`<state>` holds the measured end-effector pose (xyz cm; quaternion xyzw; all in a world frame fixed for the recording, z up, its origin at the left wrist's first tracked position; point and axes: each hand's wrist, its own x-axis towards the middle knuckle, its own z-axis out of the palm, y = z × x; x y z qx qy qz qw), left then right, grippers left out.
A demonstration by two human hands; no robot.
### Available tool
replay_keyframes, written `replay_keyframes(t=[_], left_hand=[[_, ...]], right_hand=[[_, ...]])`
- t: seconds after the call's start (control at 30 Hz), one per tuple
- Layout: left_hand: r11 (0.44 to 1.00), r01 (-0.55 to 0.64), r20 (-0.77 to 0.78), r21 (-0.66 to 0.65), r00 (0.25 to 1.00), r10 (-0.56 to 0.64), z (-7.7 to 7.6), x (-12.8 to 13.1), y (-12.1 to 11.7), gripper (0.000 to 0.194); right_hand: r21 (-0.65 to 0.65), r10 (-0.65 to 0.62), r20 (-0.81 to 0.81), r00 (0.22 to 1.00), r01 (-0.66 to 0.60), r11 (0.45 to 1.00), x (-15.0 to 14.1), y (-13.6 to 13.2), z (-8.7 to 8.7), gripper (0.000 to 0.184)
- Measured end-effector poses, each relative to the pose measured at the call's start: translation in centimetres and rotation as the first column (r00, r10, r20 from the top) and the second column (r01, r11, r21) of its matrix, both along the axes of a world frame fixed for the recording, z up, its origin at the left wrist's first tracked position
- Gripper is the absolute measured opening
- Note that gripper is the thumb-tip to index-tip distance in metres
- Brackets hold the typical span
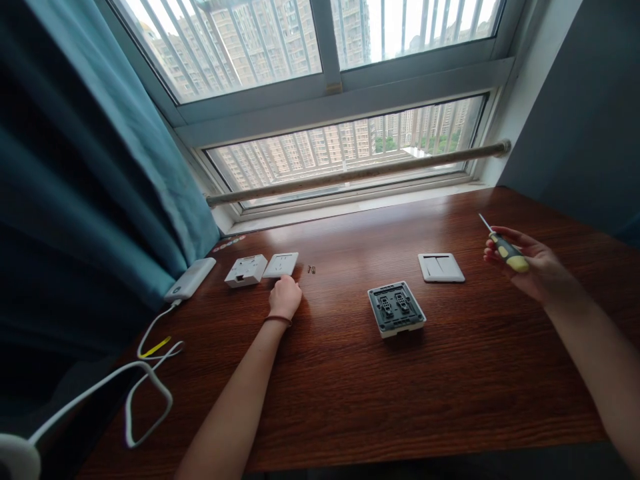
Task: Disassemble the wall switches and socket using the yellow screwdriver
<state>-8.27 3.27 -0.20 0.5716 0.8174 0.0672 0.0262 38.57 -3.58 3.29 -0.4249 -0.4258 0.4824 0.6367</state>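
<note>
My left hand (285, 297) is closed at the near edge of a white socket panel (281, 264), its fingertips hidden behind the knuckles. Left of that panel stands a white mounting box (246, 271), and several small screws (311, 269) lie just to the right. My right hand (533, 260) is raised over the table's right side, wrapped round a screwdriver (510, 253) with a yellow and dark grey handle; its thin shaft points up and away to the left. Between the hands sits a switch base (397, 308) with a dark inner face, and beyond it a white switch cover (441, 267).
At the left a white power bank (191, 279) has a white cable (150, 380) with a yellow tie (156, 347). A blue curtain (125, 133) hangs over the left side. A window with a horizontal rail (360, 175) borders the back of the brown wooden table (320, 400).
</note>
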Motion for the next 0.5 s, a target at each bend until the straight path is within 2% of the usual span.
replay_keyframes(t=[0.2, 0.33, 0.43, 0.5], left_hand=[[0.998, 0.036, 0.100, 0.044, 0.994, -0.041, -0.1, -0.5, 0.1, 0.018], [0.983, 0.115, 0.234, 0.142, 0.961, -0.146, 0.7, 0.0, -0.2, 0.011], [0.949, 0.215, 0.398, 0.230, 0.869, -0.294, 1.5, 1.4, -0.5, 0.013], [0.915, 0.287, 0.520, 0.285, 0.755, -0.399, 2.0, 2.9, -1.1, 0.018]], right_hand=[[0.008, -0.058, -0.033, 0.998, 0.058, 0.998, 0.1, 0.6, -0.6, 0.040], [0.005, -0.109, -0.060, 0.992, 0.110, 0.994, 0.3, 0.9, -0.7, 0.036], [0.060, -0.086, -0.095, 0.992, 0.092, 0.994, -0.3, 0.8, -0.3, 0.021], [0.124, -0.081, -0.111, 0.991, 0.095, 0.988, -1.1, 0.6, 0.1, 0.014]])
